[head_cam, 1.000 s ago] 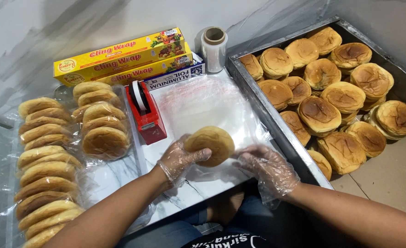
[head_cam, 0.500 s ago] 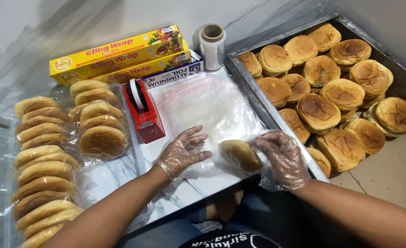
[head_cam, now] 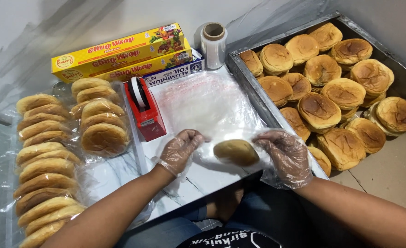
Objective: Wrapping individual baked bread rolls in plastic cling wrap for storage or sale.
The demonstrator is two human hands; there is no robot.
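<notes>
Head view: the bun (head_cam: 236, 152) lies near the front edge of the counter (head_cam: 198, 177), inside the mouth of a clear plastic bag (head_cam: 207, 105) that stretches away from me toward the back. Its long axis runs left to right, between my two hands. My right hand (head_cam: 283, 154), in a loose plastic glove, is touching its right end, fingers curled over the bun and the bag film, so that hand is the nearer one. My left hand (head_cam: 181, 149), gloved the same way, sits just left of the bun, fingers bent narrow and pinching the bag's edge rather than the bun itself.

A second ago I had the bun lifted in my left hand above the bag; half a second ago it was down by my right hand at the counter's front edge, and my left was spread flat on the film. Now the bun is further in and the left has closed on the film.

Left of the bag stands a red tape dispenser (head_cam: 143, 108), then bagged buns (head_cam: 99, 115). Boxes of wrap (head_cam: 120, 50) and a film roll (head_cam: 213, 43) line the back edge; the tray of buns (head_cam: 331, 87) sits to the right.
</notes>
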